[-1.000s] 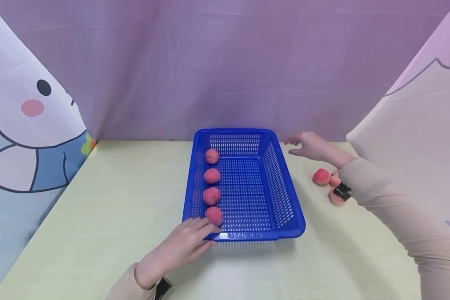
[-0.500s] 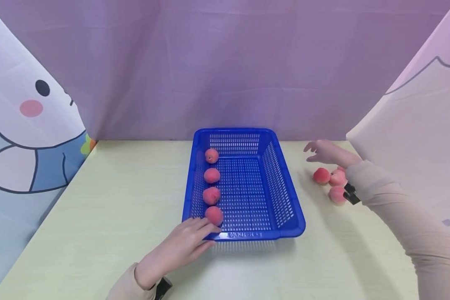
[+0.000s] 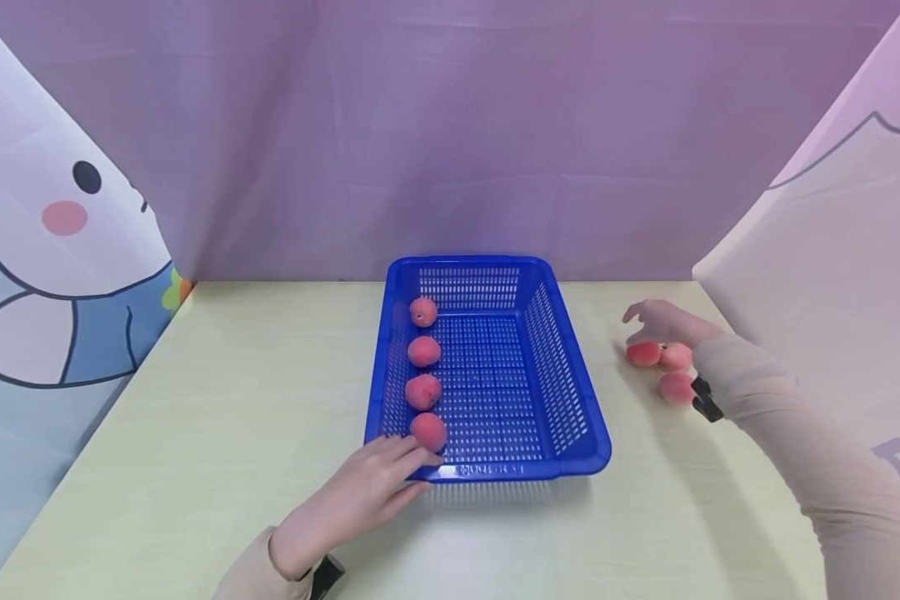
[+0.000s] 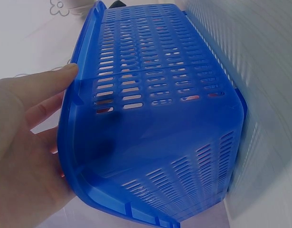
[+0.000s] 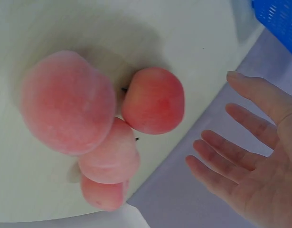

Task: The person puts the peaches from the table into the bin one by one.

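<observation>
While the fingers of the right hand (image 3: 662, 322) hang loosely spread and free, a red peach (image 5: 154, 100) lies near their tips on the table (image 3: 270, 375), three paler peaches (image 5: 67, 102) clustered beside it (the right wrist view shows all four). Thumb and fingers of the left hand (image 3: 363, 477) grip the blue basket (image 3: 495, 472) at its near left corner; inside, four more peaches (image 3: 423, 392) form a row along the left wall. Beyond hangs purple cloth (image 3: 450, 142).

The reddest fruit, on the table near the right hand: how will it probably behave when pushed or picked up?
The reddest fruit would probably roll if pushed, since its sides are rounded; the paler fruit close beside it may stop it one way. Its skin shows no clear dents, so it is likely fairly firm to grip.
</observation>
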Action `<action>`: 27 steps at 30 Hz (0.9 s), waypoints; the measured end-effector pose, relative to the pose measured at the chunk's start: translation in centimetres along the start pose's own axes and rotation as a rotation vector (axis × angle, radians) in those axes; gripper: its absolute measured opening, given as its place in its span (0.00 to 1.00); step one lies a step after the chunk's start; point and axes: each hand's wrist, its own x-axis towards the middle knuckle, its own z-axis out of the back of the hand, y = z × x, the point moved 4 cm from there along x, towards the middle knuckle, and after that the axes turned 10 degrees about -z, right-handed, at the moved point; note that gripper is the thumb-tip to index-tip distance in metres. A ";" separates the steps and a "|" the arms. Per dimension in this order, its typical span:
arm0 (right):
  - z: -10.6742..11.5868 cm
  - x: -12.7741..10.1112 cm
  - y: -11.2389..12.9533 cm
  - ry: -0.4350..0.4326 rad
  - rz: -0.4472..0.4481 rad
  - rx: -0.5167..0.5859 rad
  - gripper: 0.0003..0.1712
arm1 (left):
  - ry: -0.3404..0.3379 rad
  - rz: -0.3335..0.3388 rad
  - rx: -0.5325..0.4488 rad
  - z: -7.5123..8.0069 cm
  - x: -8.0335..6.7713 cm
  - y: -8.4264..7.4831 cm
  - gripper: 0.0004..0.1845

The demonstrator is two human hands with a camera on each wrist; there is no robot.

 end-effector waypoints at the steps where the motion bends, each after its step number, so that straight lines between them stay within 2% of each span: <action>1: -0.1 0.0 -0.1 0.003 0.000 0.003 0.22 | 0.000 -0.001 0.001 0.0 0.0 0.0 0.14; 6: -0.5 0.0 -0.5 0.008 0.007 0.004 0.23 | -0.002 -0.004 0.001 0.0 0.0 0.0 0.14; 27: -2.3 -0.1 -1.8 0.067 -0.096 -0.037 0.24 | 0.013 0.009 -0.003 0.0 0.0 0.0 0.13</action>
